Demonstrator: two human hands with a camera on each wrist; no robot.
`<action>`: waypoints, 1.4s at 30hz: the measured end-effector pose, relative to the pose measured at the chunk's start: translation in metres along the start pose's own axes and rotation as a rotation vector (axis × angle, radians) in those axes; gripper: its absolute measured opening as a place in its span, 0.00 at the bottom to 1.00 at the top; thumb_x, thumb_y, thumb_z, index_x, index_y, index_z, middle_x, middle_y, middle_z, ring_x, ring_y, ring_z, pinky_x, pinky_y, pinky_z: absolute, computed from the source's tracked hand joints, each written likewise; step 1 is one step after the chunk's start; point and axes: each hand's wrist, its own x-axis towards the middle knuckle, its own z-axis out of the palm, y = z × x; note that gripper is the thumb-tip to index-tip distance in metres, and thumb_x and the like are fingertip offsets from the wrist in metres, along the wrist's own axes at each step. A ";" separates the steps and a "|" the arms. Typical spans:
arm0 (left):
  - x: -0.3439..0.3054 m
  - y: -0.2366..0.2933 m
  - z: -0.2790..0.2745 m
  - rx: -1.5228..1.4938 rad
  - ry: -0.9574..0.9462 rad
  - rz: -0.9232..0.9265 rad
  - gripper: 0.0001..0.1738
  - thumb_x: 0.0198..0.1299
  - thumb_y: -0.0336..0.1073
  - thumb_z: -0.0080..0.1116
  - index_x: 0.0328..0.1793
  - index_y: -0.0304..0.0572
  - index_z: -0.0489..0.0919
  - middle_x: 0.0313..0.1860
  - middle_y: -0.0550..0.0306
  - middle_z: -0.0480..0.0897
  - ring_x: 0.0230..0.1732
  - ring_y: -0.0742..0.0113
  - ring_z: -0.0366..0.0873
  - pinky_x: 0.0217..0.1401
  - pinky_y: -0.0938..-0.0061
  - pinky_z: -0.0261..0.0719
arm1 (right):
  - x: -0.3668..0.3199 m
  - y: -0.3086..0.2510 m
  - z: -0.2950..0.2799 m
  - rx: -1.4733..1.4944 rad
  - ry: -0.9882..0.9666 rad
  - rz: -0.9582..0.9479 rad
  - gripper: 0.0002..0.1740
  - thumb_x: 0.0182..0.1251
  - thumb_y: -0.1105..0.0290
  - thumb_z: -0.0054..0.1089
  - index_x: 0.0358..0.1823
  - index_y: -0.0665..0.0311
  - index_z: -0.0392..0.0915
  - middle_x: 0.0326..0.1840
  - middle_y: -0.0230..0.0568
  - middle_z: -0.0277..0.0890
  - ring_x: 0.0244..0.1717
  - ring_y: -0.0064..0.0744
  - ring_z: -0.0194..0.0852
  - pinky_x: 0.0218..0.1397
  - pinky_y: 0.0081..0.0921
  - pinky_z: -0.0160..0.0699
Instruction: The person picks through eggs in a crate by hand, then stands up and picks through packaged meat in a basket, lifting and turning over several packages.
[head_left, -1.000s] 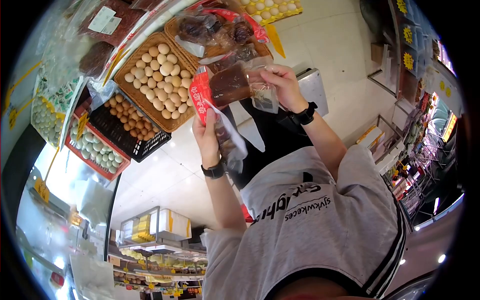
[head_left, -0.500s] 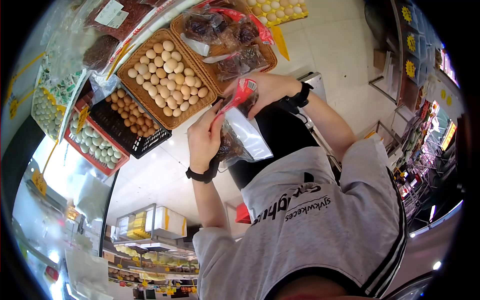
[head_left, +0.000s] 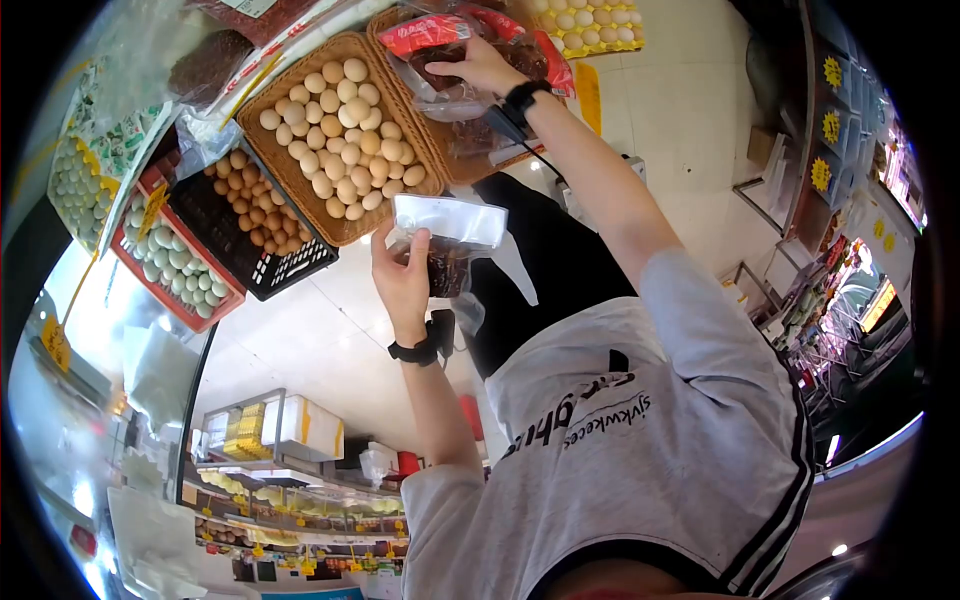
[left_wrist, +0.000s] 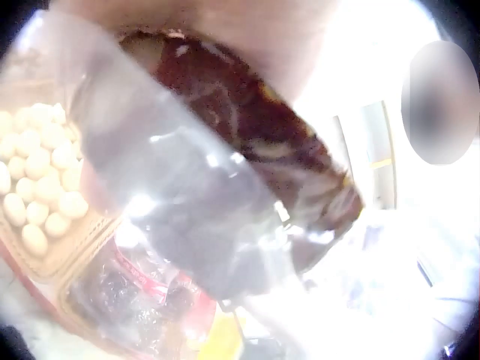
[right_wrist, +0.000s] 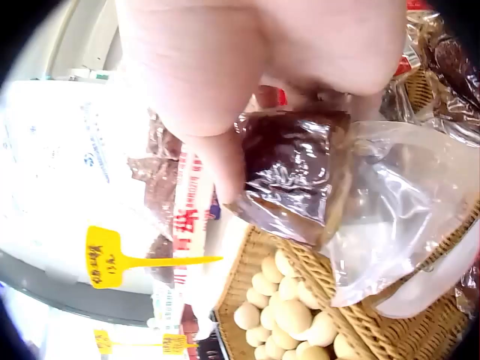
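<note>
Nearest the body, the left hand (head_left: 402, 285) pinches a pale-backed packet (head_left: 450, 222), thumb against its face, held up in the air. Beyond it, the right hand (head_left: 490, 70) has thumb and fingers clamped on a dark packet (right_wrist: 289, 157) over the packet basket (head_left: 465, 168); whether this rests on anything cannot be told. The step seems to be handling packets there, picking up or laying down being unclear. The next move calls for a controlled right-hand grip, clear of the basket of eggs (head_left: 343, 234) alongside, with the left packet kept steady.
</note>
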 end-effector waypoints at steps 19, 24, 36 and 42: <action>0.211 0.014 0.122 -0.442 -0.297 0.235 0.25 0.79 0.46 0.61 0.64 0.27 0.80 0.54 0.53 0.86 0.52 0.70 0.82 0.56 0.74 0.80 | -0.078 -0.019 -0.039 0.345 0.108 0.234 0.38 0.81 0.42 0.56 0.75 0.69 0.73 0.69 0.44 0.80 0.68 0.32 0.79 0.73 0.36 0.75; 0.192 0.023 0.148 -0.347 -0.362 0.205 0.20 0.77 0.36 0.63 0.68 0.31 0.77 0.50 0.57 0.86 0.50 0.71 0.82 0.49 0.77 0.81 | -0.113 -0.007 -0.065 0.678 0.035 0.339 0.44 0.74 0.48 0.69 0.79 0.72 0.65 0.70 0.50 0.77 0.66 0.34 0.79 0.72 0.38 0.78; 0.196 -0.011 0.156 0.500 0.231 0.647 0.37 0.64 0.34 0.72 0.76 0.31 0.69 0.68 0.32 0.74 0.66 0.38 0.76 0.67 0.53 0.78 | -0.065 0.052 -0.080 -0.589 0.301 0.057 0.35 0.68 0.68 0.73 0.74 0.70 0.73 0.73 0.64 0.75 0.66 0.58 0.80 0.68 0.42 0.80; 0.198 0.004 0.153 0.835 -0.091 0.602 0.41 0.60 0.31 0.73 0.80 0.42 0.68 0.83 0.27 0.58 0.79 0.27 0.64 0.79 0.49 0.69 | -0.073 0.043 -0.064 -0.854 0.478 -0.119 0.23 0.63 0.70 0.70 0.60 0.68 0.80 0.60 0.58 0.76 0.62 0.62 0.75 0.63 0.45 0.81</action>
